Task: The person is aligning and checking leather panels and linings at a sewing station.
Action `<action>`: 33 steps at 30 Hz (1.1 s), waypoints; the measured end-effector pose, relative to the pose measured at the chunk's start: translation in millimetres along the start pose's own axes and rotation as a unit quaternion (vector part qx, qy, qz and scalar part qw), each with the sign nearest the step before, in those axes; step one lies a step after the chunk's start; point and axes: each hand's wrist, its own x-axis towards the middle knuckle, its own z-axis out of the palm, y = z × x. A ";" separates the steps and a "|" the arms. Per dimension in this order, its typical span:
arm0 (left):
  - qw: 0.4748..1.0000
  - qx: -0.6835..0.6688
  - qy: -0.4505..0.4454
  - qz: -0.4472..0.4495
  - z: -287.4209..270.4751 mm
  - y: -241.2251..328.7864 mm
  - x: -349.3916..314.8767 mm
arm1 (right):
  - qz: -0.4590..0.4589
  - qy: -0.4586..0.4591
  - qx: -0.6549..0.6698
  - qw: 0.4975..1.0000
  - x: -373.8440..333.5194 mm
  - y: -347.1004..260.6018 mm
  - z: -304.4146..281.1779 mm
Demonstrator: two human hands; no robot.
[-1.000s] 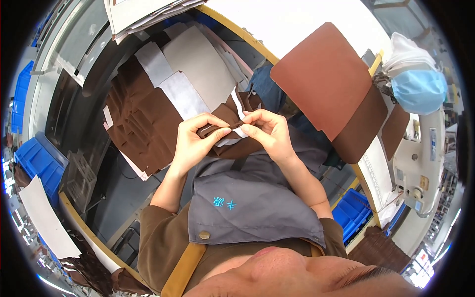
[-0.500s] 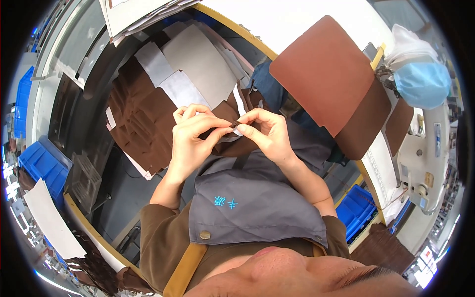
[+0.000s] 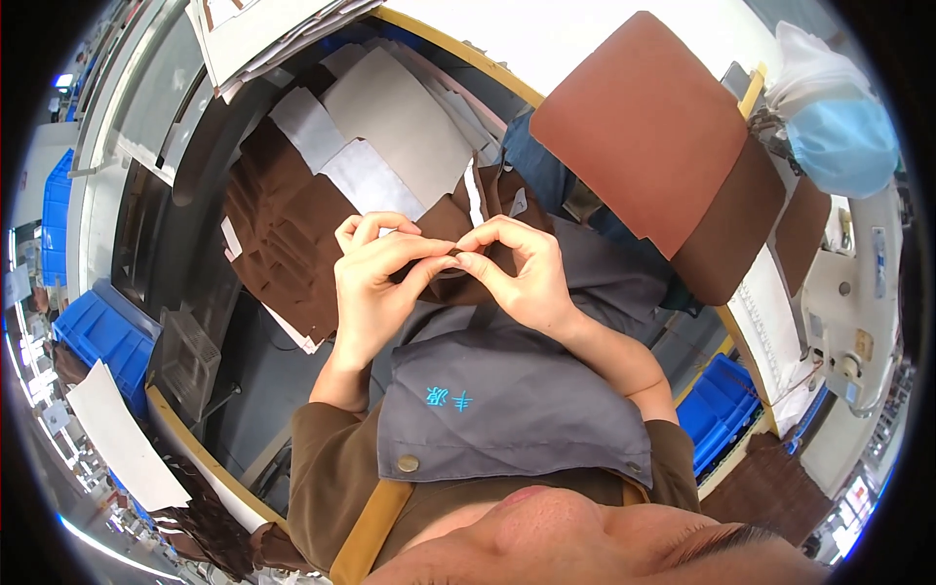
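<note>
Cut pieces lie left of the left hand; panels overhang the table right of the right hand

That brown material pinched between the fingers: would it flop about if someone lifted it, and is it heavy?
The brown material would probably flop, since it shows bends and folds. It is likely light: it looks thin, and the left hand and right hand hold it in a pinch. Its dull surface suggests it isn't very slippery.
</note>
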 end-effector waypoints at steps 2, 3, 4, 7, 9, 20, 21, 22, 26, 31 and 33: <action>1.000 -0.013 -0.011 -0.004 -1.3 -0.6 0.8 | -0.019 0.022 -0.004 1.000 0.6 -0.9 3.6; 1.000 -0.024 -0.007 -0.006 -1.0 -0.5 0.1 | -0.038 0.042 -0.011 0.998 0.6 -1.3 5.2; 0.999 -0.035 -0.002 -0.008 -0.7 -0.8 -0.3 | -0.037 0.044 -0.009 0.998 0.8 -1.9 5.6; 0.996 -0.087 0.013 -0.029 1.0 -5.6 -3.7 | -0.058 0.047 -0.020 0.997 0.6 -3.4 7.0; 0.995 -0.090 0.014 -0.027 0.6 -5.2 -4.7 | -0.080 0.057 -0.043 0.994 -0.1 -3.8 7.9; 0.991 -0.085 0.092 0.048 -13.6 -4.4 -7.8 | -0.117 -0.048 -0.291 0.948 10.3 -11.3 -19.2; 0.986 -0.083 0.133 0.053 -20.8 -8.3 -8.9 | -0.135 -0.045 -0.335 0.931 12.8 -5.1 -30.0; 0.980 -0.082 0.174 0.059 -27.7 -12.0 -9.6 | -0.152 -0.041 -0.378 0.912 13.2 -2.1 -38.9; 0.950 -0.210 0.229 0.026 -46.5 -27.9 -8.1 | -0.104 -0.028 -0.379 0.919 7.1 -17.6 -58.0; 0.907 -0.355 0.228 0.004 -57.4 -70.4 -11.2 | -0.046 -0.028 -0.241 0.969 -2.2 -18.1 -72.2; 0.901 -0.373 0.220 0.021 -57.0 -82.5 -10.4 | 0.031 -0.014 -0.054 0.998 -5.2 -14.1 -70.9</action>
